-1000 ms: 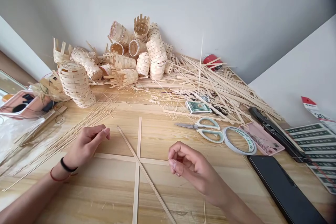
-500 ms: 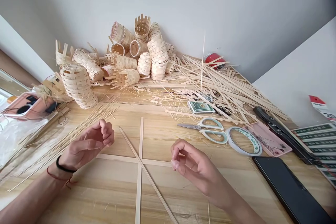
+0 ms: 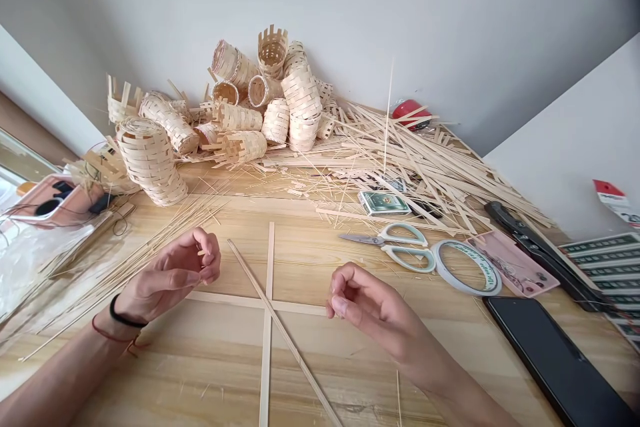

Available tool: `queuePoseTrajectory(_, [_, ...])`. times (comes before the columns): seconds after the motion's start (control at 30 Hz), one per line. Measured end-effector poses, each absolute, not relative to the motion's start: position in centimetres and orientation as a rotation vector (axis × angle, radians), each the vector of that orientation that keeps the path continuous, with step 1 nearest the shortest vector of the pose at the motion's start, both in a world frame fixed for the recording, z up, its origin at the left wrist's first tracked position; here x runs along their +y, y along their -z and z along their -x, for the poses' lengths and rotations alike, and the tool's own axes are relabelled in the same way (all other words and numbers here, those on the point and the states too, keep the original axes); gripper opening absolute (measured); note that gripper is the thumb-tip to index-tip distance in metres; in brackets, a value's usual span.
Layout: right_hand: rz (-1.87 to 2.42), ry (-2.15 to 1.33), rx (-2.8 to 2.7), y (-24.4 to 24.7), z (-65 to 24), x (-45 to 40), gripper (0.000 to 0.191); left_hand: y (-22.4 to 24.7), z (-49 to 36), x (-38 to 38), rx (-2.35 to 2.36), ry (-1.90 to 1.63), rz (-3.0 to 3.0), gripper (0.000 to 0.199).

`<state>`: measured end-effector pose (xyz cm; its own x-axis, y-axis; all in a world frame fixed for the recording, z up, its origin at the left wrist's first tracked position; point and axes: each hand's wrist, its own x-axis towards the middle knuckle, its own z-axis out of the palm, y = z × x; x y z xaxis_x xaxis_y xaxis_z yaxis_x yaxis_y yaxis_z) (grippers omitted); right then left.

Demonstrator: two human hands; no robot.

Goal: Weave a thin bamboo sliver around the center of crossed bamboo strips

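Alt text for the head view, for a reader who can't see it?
A person's left hand and right hand, loosely curled, sit either side of crossed bamboo strips on a wooden table. Half-woven bamboo baskets and loose strips are heaped behind, near scissors.

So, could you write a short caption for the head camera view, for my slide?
Left hand and right hand beside crossed bamboo strips, woven baskets behind.

**Head-Worn Camera Looks Down on Cluttered Wooden Surface**

A single camera worn on the head faces forward and down, looking from the person's own viewpoint. The left hand and right hand sit close in the lower frame, above the surface. Woven baskets lie farther off, against the wall.
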<state>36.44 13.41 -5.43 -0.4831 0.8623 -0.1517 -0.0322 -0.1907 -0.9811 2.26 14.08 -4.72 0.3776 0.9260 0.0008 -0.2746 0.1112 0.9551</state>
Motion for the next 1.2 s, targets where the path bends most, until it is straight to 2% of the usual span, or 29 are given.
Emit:
queuePoseTrajectory(0.3, [0.623, -1.986, -1.055, 5.5, -36.6, 13.7, 0.022, 5.5, -2.1, 14.2, 0.886, -1.006, -1.163, 0.004])
queuePoseTrajectory(0.83, [0.608, -1.97, -1.074, 5.8, -36.5, 13.5, 0.019, 6.1, -2.0, 14.4, 1.01, -1.015, -1.298, 0.014])
queuePoseTrajectory(1.07, [0.642, -1.938, -1.137, 6.1, -36.4, 13.5, 0.02, 6.6, -1.3, 14.2, 1.076, -0.972, -1.396, 0.007])
queuePoseTrajectory(1.2, [0.683, -1.929, -1.175, 6.1, -36.4, 13.6, 0.023, 6.5, -1.1, 14.3, 1.08, -0.941, -1.499, 0.01])
